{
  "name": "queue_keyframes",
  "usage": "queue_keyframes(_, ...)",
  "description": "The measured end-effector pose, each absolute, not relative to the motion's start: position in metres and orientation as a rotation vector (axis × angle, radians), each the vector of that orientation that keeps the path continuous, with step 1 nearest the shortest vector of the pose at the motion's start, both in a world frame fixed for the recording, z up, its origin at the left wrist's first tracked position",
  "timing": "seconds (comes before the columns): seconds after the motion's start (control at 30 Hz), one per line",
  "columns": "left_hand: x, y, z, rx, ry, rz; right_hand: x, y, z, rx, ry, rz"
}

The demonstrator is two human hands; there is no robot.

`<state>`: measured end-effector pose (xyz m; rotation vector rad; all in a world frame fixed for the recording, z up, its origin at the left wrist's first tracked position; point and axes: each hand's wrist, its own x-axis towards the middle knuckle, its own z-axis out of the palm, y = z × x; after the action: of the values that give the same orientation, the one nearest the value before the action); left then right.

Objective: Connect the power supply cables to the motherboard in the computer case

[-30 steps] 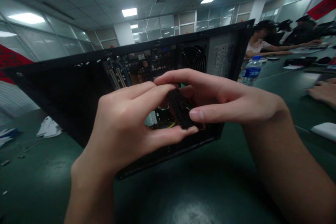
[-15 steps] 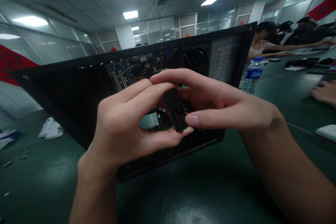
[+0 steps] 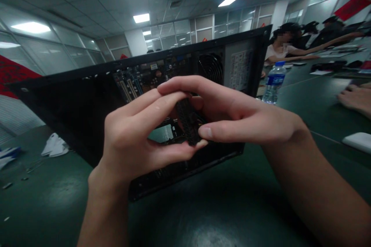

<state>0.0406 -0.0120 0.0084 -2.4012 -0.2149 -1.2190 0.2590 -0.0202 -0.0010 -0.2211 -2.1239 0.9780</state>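
Note:
Between my two hands is a long black cable connector (image 3: 188, 122) with thin coloured wires behind it, looking like a computer power plug. My left hand (image 3: 131, 133) pinches its ends between thumb and forefinger. From the other side, my right hand (image 3: 232, 114) grips it, thumb on its lower part and fingers arched over the top. Just behind them, a black computer case (image 3: 75, 112) stands tilted with its side open. Inside it show expansion slots (image 3: 129, 87), a fan grille (image 3: 210, 66) and a labelled power supply (image 3: 239, 69). My hands hide much of the case's inside.
A water bottle (image 3: 274, 83) stands on the green table (image 3: 203, 216) right of the case. White crumpled material (image 3: 54, 145) and small bits lie at left. Another person's hand (image 3: 356, 94) rests at the right edge, near a white object (image 3: 358, 142). People sit farther back.
The whole view has shifted slightly, so the case and bottle appear a little farther left. Both hands keep their hold on the connector, which looks turned only slightly, if at all.

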Motion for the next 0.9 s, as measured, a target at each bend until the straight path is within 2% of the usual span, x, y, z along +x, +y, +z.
queue_keyframes(0.3, 0.059, -0.017, 0.000, -2.488, -0.260, -1.565, 0.251, -0.015, -0.006, -0.061, -2.037, 0.963)
queue_keyframes(0.67, 0.055, -0.024, 0.007, -2.442, -0.205, -1.453, 0.249, -0.017, -0.010, -0.045, -2.010, 1.051)
queue_keyframes(0.9, 0.057, -0.025, 0.002, -2.458, -0.201, -1.529, 0.247, -0.017, -0.012, -0.042, -2.018, 1.026)
